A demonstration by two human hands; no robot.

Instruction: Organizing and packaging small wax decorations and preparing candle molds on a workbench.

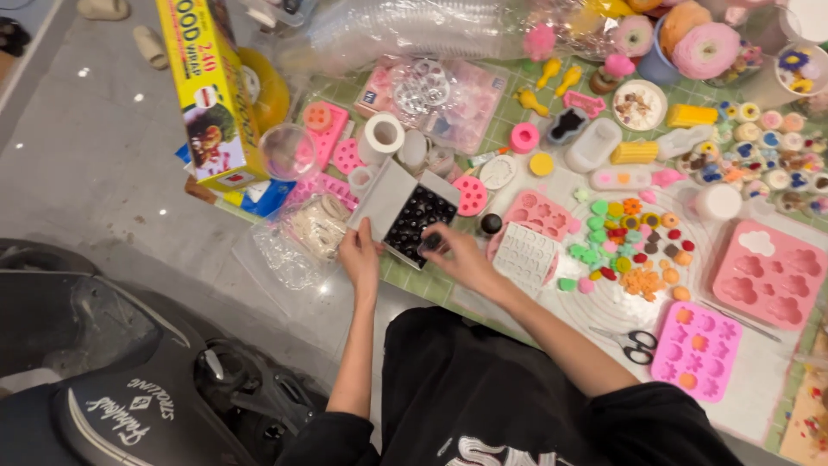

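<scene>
Here we steady white box of dark round pieces with left hand; right hand pinches one piece at box edge; box looks nearly full; scissors, pink moulds lie untouched.

Two hands, one scissors, one yellow box, one tape roll, two yellow blocks.

Bright, even overhead light with soft shadows, glare on the clear plastic wrap, slight wide-angle bending at edges.
</scene>
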